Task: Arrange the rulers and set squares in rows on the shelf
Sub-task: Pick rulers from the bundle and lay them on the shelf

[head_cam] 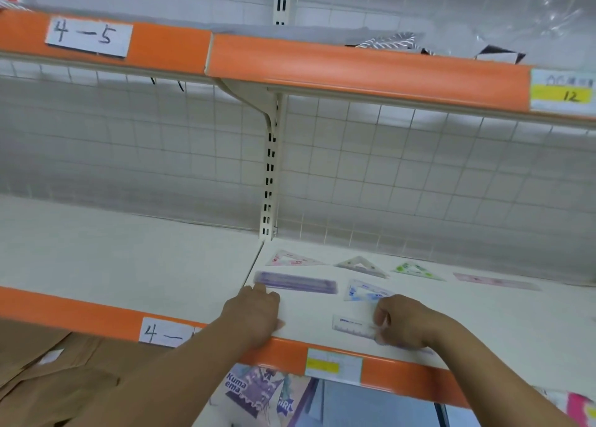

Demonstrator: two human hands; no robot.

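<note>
Head view. Shelf [129,259], right bay.
- Back row: pink set square [295,259], grey set square [361,265], green set square [416,270], pink ruler [496,281].
- Middle row: purple ruler [296,283], blue set square [366,291].
- Front edge: clear ruler [353,326], right end pinched by right hand [406,325].
- Left hand [254,313]: fingers extended, tips touching purple ruler's left end.
- Step, likely: starting front row.
- Next: align clear ruler parallel to front edge, release.

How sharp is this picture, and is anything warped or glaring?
Head view: motion blur smears the purple ruler, the left hand, and the right hand pinching the clear ruler. Head view: wide-angle distortion bows the orange shelf strip. Head view: flat, soft light; glare on the plastic wrap top right.
</note>
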